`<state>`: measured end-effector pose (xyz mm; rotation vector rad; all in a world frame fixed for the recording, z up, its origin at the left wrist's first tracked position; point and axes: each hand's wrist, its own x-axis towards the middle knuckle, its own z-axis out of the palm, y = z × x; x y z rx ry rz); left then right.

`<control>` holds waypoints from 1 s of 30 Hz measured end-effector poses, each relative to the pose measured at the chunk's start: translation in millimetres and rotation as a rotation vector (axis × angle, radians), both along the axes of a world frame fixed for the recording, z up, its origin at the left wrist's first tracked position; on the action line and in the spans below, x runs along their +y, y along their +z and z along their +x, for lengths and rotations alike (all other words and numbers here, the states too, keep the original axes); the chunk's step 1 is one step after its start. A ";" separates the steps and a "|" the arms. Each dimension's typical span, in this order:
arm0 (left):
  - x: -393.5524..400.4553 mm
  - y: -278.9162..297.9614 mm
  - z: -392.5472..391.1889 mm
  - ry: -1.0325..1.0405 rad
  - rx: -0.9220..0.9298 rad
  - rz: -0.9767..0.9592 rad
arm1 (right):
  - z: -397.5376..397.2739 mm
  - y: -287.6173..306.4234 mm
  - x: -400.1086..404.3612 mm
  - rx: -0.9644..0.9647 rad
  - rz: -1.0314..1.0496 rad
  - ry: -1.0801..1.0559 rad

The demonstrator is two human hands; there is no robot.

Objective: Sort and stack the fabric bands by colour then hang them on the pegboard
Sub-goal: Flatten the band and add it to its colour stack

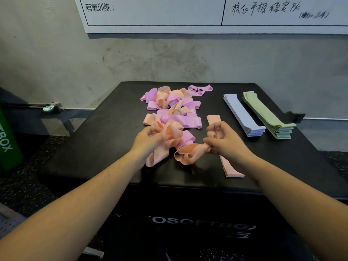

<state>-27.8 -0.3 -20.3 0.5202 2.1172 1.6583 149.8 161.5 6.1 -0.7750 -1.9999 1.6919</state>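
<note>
A loose heap of pink and peach fabric bands [175, 108] lies in the middle of the black box top [105, 132]. My left hand [148, 138] grips a bunch of peach bands [169, 132] at the heap's near edge. My right hand [224, 140] pinches one end of a twisted peach band [186, 153] that droops onto the box. Under my right hand lies a flat stack of peach bands [232, 171]. To the right sit a neat blue stack [243, 115] and a neat green stack [267, 115].
The box stands against a grey concrete wall [131, 59] with a whiteboard [188, 14] above. A green box [8, 146] stands at the left edge. A separate pink band [200, 89] lies at the box's far side. No pegboard is in view.
</note>
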 end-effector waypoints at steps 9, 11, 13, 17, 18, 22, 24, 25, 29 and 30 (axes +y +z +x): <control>-5.8 27.2 61.4 -0.206 0.232 0.065 | 40.6 35.4 -17.5 0.174 -0.125 -0.009; -4.5 37.6 82.2 -0.341 0.225 0.111 | 49.8 41.8 -24.5 0.197 -0.130 0.011; -3.2 45.1 102.3 -0.452 0.260 0.119 | 60.1 48.8 -31.8 0.226 -0.136 0.042; -2.6 62.8 136.8 -0.553 0.326 0.076 | 79.0 59.6 -43.8 0.260 -0.183 0.124; -2.7 67.3 143.4 -0.545 0.342 0.065 | 83.9 63.2 -46.2 0.265 -0.189 0.131; -8.1 79.9 166.8 -0.510 0.353 0.124 | 105.2 75.3 -52.3 0.230 -0.129 0.152; -11.6 82.4 176.8 -0.496 0.312 0.170 | 114.9 77.4 -54.4 0.225 -0.043 0.149; -12.6 82.1 180.0 -0.483 0.279 0.192 | 118.8 77.4 -55.6 0.239 -0.003 0.142; -18.6 82.4 191.9 -0.450 0.160 0.205 | 132.6 75.4 -59.1 0.290 -0.003 0.043; -19.8 82.6 194.8 -0.444 0.139 0.206 | 136.3 73.8 -59.4 0.292 -0.018 0.021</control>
